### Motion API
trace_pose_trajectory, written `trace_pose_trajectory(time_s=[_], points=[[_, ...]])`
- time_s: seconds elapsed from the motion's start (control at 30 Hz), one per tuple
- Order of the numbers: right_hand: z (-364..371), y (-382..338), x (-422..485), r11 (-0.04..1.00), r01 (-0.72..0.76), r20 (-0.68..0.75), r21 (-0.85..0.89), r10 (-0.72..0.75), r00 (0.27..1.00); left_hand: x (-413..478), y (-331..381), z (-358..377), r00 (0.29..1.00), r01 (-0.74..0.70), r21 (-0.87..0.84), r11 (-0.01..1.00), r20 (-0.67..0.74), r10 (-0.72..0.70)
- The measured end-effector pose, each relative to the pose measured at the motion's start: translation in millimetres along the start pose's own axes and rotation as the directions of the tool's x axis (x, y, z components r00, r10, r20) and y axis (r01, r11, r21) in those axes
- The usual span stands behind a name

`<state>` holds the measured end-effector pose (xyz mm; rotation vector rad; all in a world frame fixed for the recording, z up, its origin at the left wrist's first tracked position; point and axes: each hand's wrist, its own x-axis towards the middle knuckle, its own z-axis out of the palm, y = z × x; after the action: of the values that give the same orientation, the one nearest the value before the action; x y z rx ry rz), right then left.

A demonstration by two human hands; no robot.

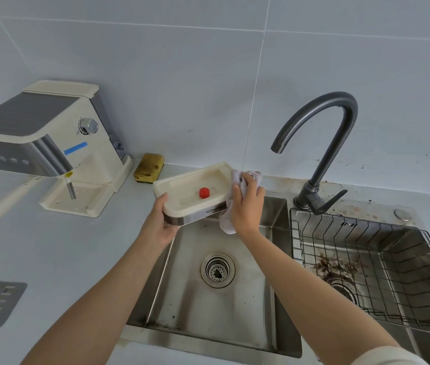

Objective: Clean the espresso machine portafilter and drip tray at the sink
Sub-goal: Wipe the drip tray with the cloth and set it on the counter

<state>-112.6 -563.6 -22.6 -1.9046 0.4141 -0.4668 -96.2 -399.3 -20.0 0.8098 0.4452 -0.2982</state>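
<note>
2 hands on the drip tray [192, 192] above the sink [208, 299]: our left hand [162, 219] grips its near corner, our right hand [246, 204] presses a bunched cloth [231, 204] against its right end.

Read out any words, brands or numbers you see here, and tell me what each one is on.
"KON", the rest hidden by the cloth: on the metal front of the drip tray.
Too small to read: the yellow sticker on the espresso machine.
Nothing else is readable.
</note>
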Motion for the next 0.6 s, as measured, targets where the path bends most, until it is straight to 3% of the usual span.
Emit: trace_pose_trajectory(time_s=[0.1, 0.23, 0.4, 0.6], points=[[-5, 1, 4, 0.996, 0.047, 0.071, 0.08, -0.053, 0.996, 4, 11, -19, 1.0, 0.0, 0.04, 0.999, 0.005, 0.0], [-12, 5, 11, 0.989, 0.086, 0.267, 0.124, -0.117, 0.957, 8, 28, -42, 0.999, 0.016, 0.108, 0.994, 0.042, -0.021], [-22, 7, 26, 0.976, -0.109, 0.427, 0.19, 0.018, 0.904, 13, 35, -57, 0.993, 0.05, 0.157, 0.986, 0.099, -0.067], [-23, 8, 43, 0.955, -0.2, 0.494, 0.22, 0.068, 0.867, 22, 28, -57, 0.981, 0.073, 0.156, 0.985, 0.169, -0.1]])
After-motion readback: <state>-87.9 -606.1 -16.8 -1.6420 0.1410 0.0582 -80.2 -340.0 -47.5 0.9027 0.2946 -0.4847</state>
